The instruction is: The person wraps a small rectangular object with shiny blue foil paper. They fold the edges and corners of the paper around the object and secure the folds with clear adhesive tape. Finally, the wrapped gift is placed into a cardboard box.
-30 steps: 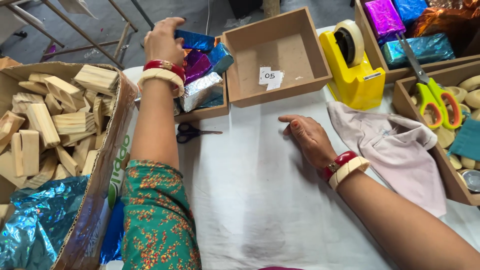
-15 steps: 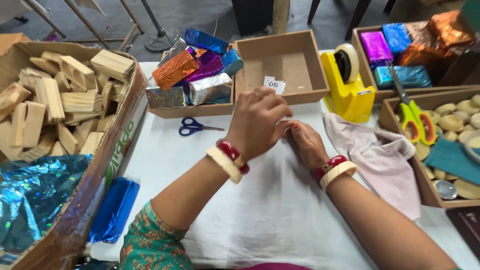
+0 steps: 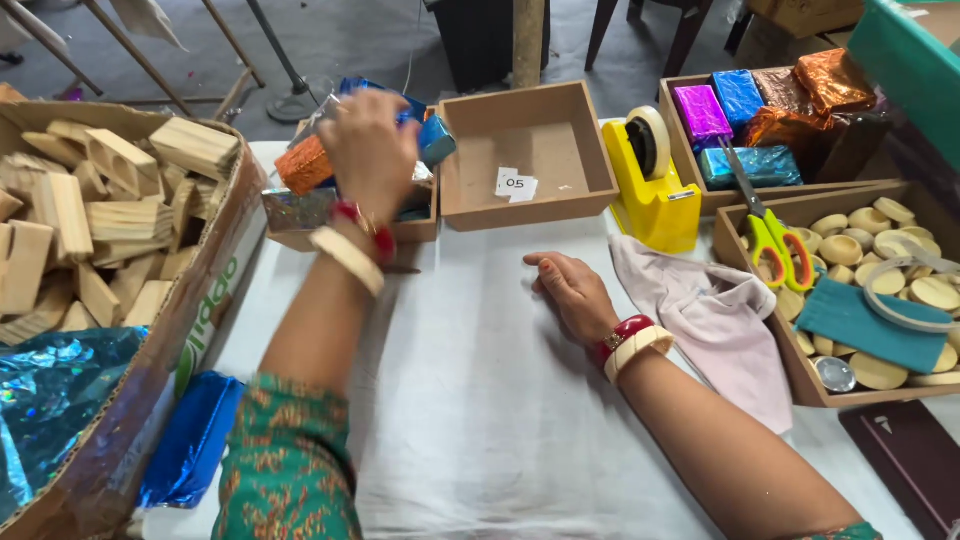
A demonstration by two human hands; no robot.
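Left hand [image 3: 372, 150] blurred over tray of foil-wrapped blocks [image 3: 300, 215], my grip unreadable. Right hand [image 3: 572, 292] flat, fingers loose, on white cloth [image 3: 470, 400] below empty wooden tray [image 3: 525, 205].

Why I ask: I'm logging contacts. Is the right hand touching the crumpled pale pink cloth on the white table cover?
Apart. The head view shows the right hand flat on the white table cover, with a strip of cover showing before the pale pink cloth.

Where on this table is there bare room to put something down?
The white cloth between the left hand and right hand is bare, as is most of the empty wooden tray. The foil-block tray and disc tray are crowded.
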